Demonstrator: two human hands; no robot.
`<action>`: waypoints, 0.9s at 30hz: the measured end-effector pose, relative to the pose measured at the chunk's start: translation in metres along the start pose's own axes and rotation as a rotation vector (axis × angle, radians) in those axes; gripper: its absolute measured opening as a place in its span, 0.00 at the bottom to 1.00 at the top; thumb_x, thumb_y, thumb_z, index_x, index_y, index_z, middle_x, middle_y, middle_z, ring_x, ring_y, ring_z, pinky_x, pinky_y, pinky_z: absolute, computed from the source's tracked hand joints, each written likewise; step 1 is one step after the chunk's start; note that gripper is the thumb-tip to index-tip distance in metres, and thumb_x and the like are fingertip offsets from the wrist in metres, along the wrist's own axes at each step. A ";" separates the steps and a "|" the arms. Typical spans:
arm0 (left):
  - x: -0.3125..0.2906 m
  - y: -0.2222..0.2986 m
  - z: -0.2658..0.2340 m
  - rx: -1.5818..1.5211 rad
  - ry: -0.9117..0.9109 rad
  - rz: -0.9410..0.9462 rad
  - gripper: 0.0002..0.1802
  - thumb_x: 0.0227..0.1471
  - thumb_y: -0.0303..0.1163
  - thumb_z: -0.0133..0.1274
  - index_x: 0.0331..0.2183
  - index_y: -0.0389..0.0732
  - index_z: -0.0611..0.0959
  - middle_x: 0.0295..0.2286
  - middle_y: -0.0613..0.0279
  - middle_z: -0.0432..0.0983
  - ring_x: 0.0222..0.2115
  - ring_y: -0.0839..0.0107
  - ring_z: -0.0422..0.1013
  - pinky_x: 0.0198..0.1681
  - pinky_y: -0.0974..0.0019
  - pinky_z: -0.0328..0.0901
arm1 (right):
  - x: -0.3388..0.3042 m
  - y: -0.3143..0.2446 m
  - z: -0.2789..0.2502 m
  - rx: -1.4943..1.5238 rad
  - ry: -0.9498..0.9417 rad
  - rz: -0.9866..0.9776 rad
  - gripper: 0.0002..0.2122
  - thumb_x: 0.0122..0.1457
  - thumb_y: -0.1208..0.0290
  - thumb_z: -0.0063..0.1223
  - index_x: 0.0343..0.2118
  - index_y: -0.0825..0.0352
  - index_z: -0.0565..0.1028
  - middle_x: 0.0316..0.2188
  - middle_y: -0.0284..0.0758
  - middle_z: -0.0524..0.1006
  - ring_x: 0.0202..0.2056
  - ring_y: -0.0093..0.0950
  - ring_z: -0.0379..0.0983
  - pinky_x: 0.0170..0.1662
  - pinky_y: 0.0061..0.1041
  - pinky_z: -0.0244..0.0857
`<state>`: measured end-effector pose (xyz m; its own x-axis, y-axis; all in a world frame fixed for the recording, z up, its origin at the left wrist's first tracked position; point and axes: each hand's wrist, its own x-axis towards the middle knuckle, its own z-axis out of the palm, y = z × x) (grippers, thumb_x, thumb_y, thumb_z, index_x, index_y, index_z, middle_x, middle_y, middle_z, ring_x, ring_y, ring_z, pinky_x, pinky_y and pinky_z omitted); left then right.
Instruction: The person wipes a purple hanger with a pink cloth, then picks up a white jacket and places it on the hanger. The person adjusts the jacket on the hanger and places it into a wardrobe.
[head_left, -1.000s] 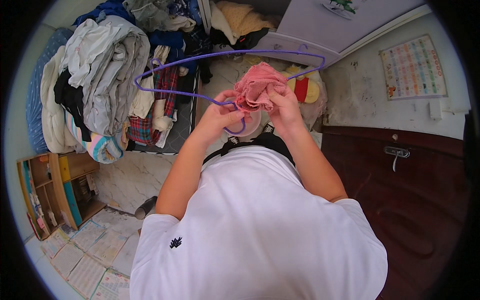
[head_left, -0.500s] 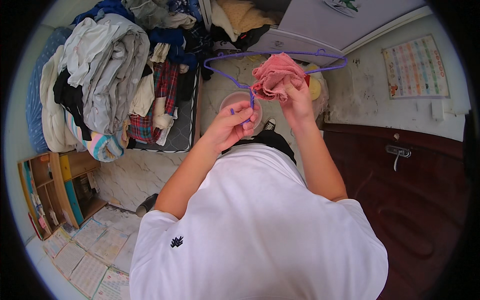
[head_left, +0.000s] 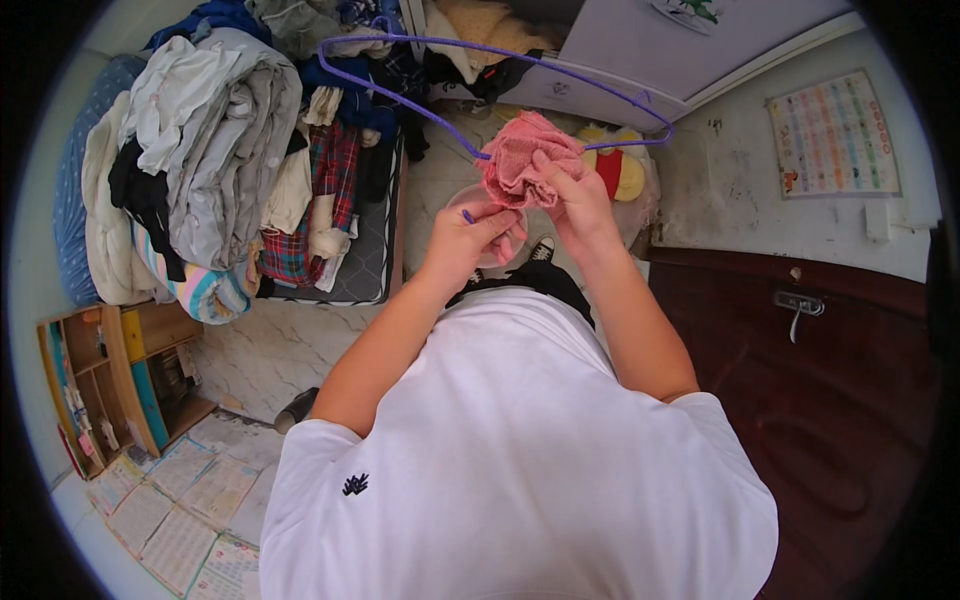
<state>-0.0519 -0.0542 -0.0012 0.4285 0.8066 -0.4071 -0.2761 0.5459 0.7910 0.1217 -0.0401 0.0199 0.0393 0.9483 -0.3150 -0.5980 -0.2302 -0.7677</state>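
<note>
A purple clothes hanger (head_left: pixel 400 99) is tilted in front of me, its left end higher than its right. My left hand (head_left: pixel 470 242) is closed on the hanger's hook, whose tip pokes out between thumb and fingers. A crumpled pink cloth (head_left: pixel 528 150) bunches up against the hanger and covers its middle. Fingers wrapped into its folds, my right hand (head_left: pixel 582 205) grips this cloth, thumb on top. How the cloth sits on the hanger is hidden by the folds. Below my hands, partly covered, is a pale pink basin (head_left: pixel 462 198).
At the left, heaped clothes and bedding (head_left: pixel 215 150) lie on a mattress (head_left: pixel 370 250). A yellow and red plush toy (head_left: pixel 628 180) is beyond my right hand. A dark red door (head_left: pixel 800 400) stands at the right, drawers (head_left: pixel 560 92) ahead, a wooden shelf (head_left: pixel 130 370) lower left.
The hanger has tilted, its left end swinging up and left. The cloth and my right hand have shifted slightly left and down, closer to my left hand, which has turned with the hook.
</note>
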 end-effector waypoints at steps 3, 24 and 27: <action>0.002 0.007 0.004 0.127 -0.062 0.047 0.08 0.59 0.30 0.59 0.34 0.35 0.83 0.25 0.61 0.79 0.21 0.76 0.72 0.21 0.72 0.63 | 0.008 0.010 -0.018 -0.093 -0.258 0.092 0.13 0.66 0.66 0.58 0.48 0.69 0.78 0.37 0.37 0.83 0.25 0.27 0.79 0.21 0.26 0.71; -0.018 -0.004 -0.053 -0.196 -0.071 -0.076 0.09 0.63 0.31 0.55 0.36 0.34 0.81 0.25 0.64 0.75 0.18 0.80 0.63 0.20 0.73 0.58 | 0.006 -0.080 -0.062 0.087 0.092 -0.269 0.18 0.71 0.61 0.49 0.59 0.63 0.68 0.55 0.36 0.74 0.56 0.32 0.73 0.59 0.34 0.71; -0.012 0.009 -0.052 -0.211 -0.072 -0.030 0.09 0.63 0.31 0.55 0.37 0.34 0.81 0.25 0.64 0.75 0.18 0.81 0.62 0.20 0.74 0.57 | 0.015 -0.058 -0.086 0.101 0.209 -0.254 0.19 0.71 0.59 0.48 0.60 0.61 0.67 0.58 0.37 0.73 0.58 0.33 0.72 0.61 0.37 0.70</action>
<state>-0.1045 -0.0472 -0.0135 0.4974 0.7754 -0.3891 -0.4331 0.6106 0.6631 0.2253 -0.0311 0.0117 0.3537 0.9050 -0.2364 -0.6241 0.0401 -0.7803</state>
